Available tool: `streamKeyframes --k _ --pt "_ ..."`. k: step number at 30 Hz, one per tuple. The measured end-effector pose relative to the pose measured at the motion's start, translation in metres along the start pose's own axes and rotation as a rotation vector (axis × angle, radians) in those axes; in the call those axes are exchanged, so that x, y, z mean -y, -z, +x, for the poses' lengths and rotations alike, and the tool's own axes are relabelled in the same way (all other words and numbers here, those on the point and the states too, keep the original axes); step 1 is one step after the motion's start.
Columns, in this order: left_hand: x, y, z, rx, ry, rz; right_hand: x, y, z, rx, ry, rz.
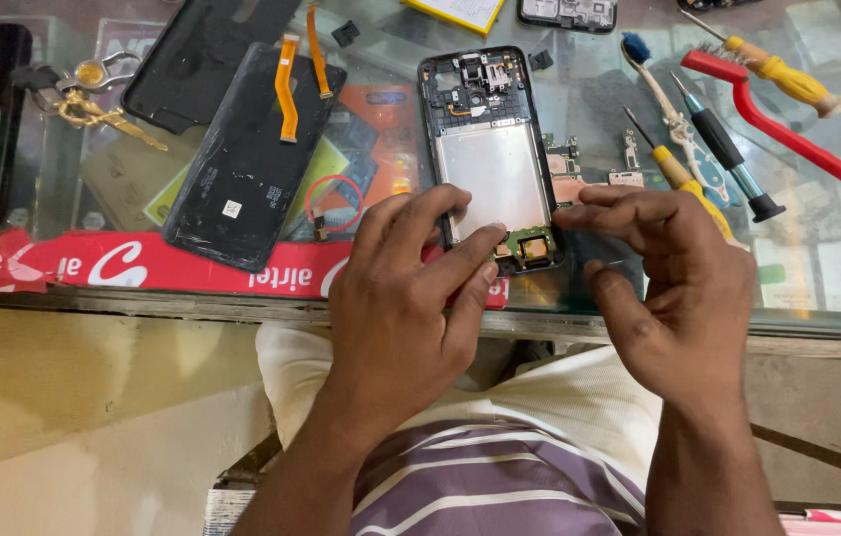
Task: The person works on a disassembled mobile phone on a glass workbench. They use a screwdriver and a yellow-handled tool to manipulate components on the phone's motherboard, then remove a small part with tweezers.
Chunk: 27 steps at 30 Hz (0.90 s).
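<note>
An opened phone frame (pixel 491 149) lies on the glass counter (pixel 838 288), its silver middle plate and upper circuit board exposed. My left hand (pixel 403 298) rests at the frame's near end, fingertips touching the bottom edge beside a small green board (pixel 530 244). My right hand (pixel 669 288) reaches in from the right, its fingertips touching the frame's lower right corner. A yellow-handled screwdriver (pixel 684 179) lies partly under my right hand. Neither hand grips anything that I can see.
Two black back covers (pixel 242 169) with orange flex cables (pixel 287 89) lie at left. Small circuit boards (pixel 567 164) sit right of the frame. Screwdrivers, tweezers (pixel 674 119), a red tool (pixel 798 139) and a brush lie at right. Scissors (pixel 93 94) rest far left.
</note>
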<state>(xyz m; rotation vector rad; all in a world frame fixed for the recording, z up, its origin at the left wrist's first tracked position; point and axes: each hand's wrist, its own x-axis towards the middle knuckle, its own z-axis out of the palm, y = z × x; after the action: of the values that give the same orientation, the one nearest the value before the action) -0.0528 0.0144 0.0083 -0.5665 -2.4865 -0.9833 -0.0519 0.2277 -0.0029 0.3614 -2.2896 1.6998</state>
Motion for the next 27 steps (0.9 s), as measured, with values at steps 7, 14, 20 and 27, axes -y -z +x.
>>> streamKeyframes --k 7,14,20,27 --pt "0.003 -0.022 0.030 0.010 -0.024 0.032 -0.013 0.018 0.030 -0.004 -0.025 0.009" --pt "0.013 -0.024 0.052 0.019 0.009 0.045 -0.024 0.008 0.052 -0.001 -0.021 0.026" --pt "-0.002 -0.039 0.043 0.013 0.065 0.028 -0.025 0.023 0.041 -0.006 -0.026 0.015" --pt "-0.019 -0.032 0.060 0.026 0.105 0.086 -0.024 0.019 0.049 -0.001 -0.015 0.027"
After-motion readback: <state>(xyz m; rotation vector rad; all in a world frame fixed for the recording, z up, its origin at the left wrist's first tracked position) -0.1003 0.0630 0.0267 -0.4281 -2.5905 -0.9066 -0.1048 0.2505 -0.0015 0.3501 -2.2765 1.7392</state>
